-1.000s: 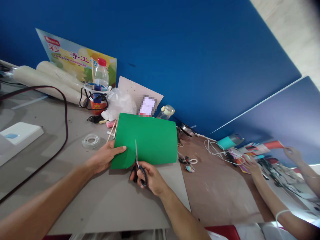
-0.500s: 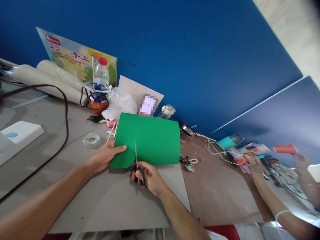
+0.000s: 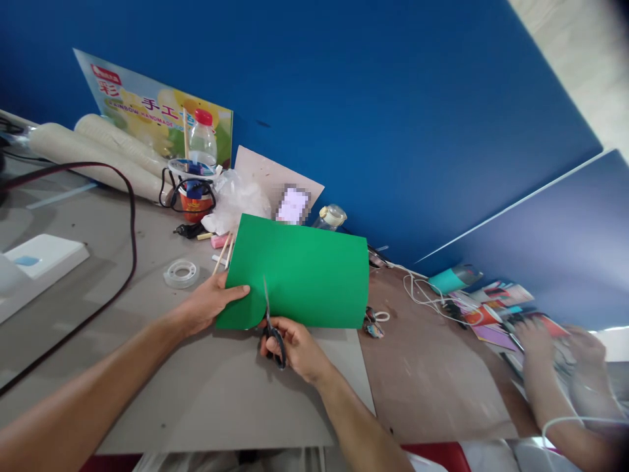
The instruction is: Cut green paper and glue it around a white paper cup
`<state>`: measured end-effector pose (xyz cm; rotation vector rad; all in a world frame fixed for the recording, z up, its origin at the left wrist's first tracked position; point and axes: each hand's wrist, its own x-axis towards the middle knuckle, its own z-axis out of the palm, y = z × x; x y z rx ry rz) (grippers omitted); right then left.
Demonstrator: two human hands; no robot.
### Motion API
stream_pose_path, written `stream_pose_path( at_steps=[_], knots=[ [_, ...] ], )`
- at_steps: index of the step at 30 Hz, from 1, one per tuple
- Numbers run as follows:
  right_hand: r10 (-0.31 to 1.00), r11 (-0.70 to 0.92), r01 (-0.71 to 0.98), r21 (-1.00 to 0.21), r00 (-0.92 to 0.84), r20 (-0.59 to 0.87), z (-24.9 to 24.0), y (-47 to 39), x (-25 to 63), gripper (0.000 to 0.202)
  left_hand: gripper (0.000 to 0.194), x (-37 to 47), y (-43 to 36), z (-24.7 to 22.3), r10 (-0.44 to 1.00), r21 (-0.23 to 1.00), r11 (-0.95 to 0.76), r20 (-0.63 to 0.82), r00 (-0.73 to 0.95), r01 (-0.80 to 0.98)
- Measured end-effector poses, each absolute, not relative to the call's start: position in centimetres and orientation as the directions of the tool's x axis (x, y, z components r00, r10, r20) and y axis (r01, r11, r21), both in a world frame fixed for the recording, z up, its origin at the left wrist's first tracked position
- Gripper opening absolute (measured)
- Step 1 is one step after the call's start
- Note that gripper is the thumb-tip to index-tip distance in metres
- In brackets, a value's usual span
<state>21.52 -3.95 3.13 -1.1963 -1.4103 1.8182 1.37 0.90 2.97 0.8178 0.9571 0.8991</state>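
A large green sheet (image 3: 304,275) is held up over the grey table, its right end curving. My left hand (image 3: 211,303) pinches its lower left corner, thumb on top. In my right hand (image 3: 295,347) are dark-handled scissors (image 3: 275,344), fingers through the loops. The thin blade lies over the sheet, pointing up and away from me, at the lower edge just right of my left thumb. The edge beside the blade is curved. Part of my left fingers is hidden under the sheet.
A tape roll (image 3: 181,273) lies left of the sheet. Behind are a crumpled plastic bag (image 3: 238,200), a red-capped bottle (image 3: 203,141), a phone (image 3: 293,204) and a clear jar (image 3: 330,216). A black cable (image 3: 132,223) loops at left. Another person's hands (image 3: 535,337) are at right.
The sheet's right end has spread further right and now covers more of the items behind it. My hands have barely moved. At right, the other person's hands have come closer together, lower down.
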Motion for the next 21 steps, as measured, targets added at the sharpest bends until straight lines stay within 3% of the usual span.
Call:
stream_pose_path(
  at_steps=[9,13,17,21],
  knots=[
    [0.827,-0.359,0.070,-0.931,-0.438,-0.352,3.1,-3.9,21.5,0.057,0.028,0.9,1.1,2.8,0.904,0.900,0.374,-0.299,0.306,-0.225],
    [0.856,-0.316,0.032,-0.948,-0.421,-0.299,2.6,-3.8,21.5,0.064,0.040,1.1,0.7,3.7,0.888,0.854,0.417,-0.310,0.339,-0.311],
    [0.893,-0.271,-0.002,-0.962,-0.372,-0.251,2.0,-3.7,21.5,0.063,0.055,1.9,0.1,3.9,0.906,0.839,0.368,-0.227,0.357,-0.400],
    [0.894,-0.274,-0.016,-0.961,-0.372,-0.249,1.7,-3.6,21.6,0.063,0.051,2.6,0.1,3.1,0.929,0.867,0.290,-0.153,0.338,-0.406]
  ],
)
